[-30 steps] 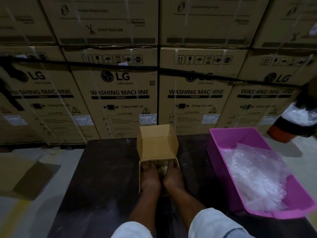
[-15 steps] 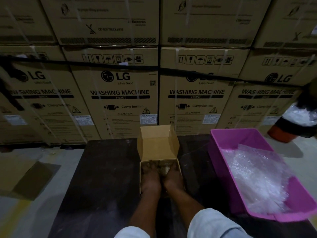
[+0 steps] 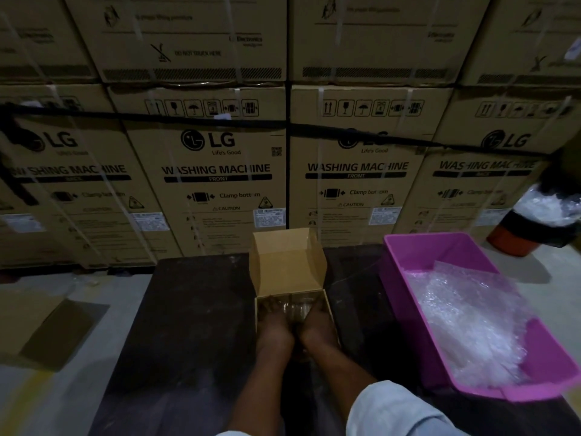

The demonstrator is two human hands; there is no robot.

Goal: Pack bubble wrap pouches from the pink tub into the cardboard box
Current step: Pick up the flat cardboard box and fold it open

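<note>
The fingers of both hands are pushed down inside the box [image 3: 294,309]. A clear pouch [image 3: 297,309] is seen between the fingertips, at the far end of the box. It is touched from both sides, but it is too dark to tell if the fingers are curled round it or laid flat on it.

The left hand [image 3: 274,328] and the right hand [image 3: 317,325] are held side by side, nearly touching. Most of the box's inside is hidden by them. A light sleeve [image 3: 396,410] is seen on the right arm.

The box is set on a dark table [image 3: 188,325], near the middle. Its lid [image 3: 287,262] is stood up at the far side.

A pink tub [image 3: 405,297] is placed to the right of the box, near it but apart. More bubble wrap [image 3: 471,319] is piled inside the tub.

Behind the table, big cartons [image 3: 217,171] marked "WASHING MACHINE" are stacked like a wall. A black strap [image 3: 157,116] is stretched across them. A flat cardboard sheet [image 3: 53,328] is laid on the floor at the left. At the far right, an orange bin [image 3: 509,243] with a dark bag is stood on the floor.
</note>
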